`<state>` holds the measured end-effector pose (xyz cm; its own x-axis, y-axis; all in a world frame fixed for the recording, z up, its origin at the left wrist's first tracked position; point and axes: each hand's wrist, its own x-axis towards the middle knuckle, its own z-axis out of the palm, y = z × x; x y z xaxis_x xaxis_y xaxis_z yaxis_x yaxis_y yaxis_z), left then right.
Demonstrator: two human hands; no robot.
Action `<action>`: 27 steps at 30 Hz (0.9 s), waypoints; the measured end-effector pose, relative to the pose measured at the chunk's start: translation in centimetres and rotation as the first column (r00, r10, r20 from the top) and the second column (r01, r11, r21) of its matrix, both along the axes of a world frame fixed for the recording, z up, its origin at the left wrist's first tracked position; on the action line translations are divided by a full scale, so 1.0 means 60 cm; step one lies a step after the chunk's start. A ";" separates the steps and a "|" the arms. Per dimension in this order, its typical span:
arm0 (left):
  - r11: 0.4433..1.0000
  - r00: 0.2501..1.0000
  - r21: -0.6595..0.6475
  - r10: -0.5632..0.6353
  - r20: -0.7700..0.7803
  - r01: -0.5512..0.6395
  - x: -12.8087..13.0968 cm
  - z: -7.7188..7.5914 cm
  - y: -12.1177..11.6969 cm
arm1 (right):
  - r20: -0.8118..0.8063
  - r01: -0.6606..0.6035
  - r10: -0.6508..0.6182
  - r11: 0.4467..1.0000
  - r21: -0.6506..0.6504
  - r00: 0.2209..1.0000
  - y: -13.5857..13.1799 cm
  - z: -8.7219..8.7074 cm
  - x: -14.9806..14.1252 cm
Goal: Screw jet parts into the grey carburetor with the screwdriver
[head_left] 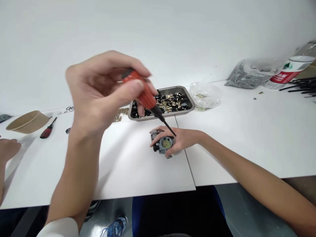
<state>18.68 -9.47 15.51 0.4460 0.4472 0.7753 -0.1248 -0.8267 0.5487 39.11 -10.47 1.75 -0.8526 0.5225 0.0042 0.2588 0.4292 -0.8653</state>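
My left hand (98, 95) is raised above the table, its fingers closed round the red handle of a screwdriver (145, 95). The black shaft slants down to the right, with its tip just above my right hand. My right hand (184, 140) rests on the white table (247, 138) and grips a small grey metal carburetor-like part (164, 144) with a brass-coloured round face turned up. Fingers wrap both sides of the part.
A metal tray (186, 95) of black and brass small parts stands behind the hands, with loose brass bits (120, 114) left of it. At left are a paper bowl (28, 121), a second red screwdriver (48, 130) and another person's hand (7, 149). Plastic bags (204, 95), a bottle (288, 70) and black rods (301, 85) lie at right.
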 end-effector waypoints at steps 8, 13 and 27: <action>0.849 0.915 -0.502 0.322 0.242 -0.166 -0.059 -0.131 0.066 | -0.070 0.213 -0.202 0.948 0.237 0.977 -0.008 -0.006 -0.012; 0.714 0.875 -0.677 0.430 0.223 -0.178 -0.071 -0.219 0.074 | -0.131 0.279 -0.249 0.784 0.555 0.960 -0.012 -0.014 -0.023; 0.594 0.898 -0.802 0.389 0.208 -0.072 -0.064 -0.247 0.059 | 0.141 0.185 -0.427 0.636 0.749 0.893 -0.049 0.049 0.025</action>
<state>14.83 -5.95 0.69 0.0308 0.9852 0.1689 -0.2913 -0.1528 0.9444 40.62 -13.41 4.68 -0.6664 0.6935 0.2737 0.6651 0.7189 -0.2020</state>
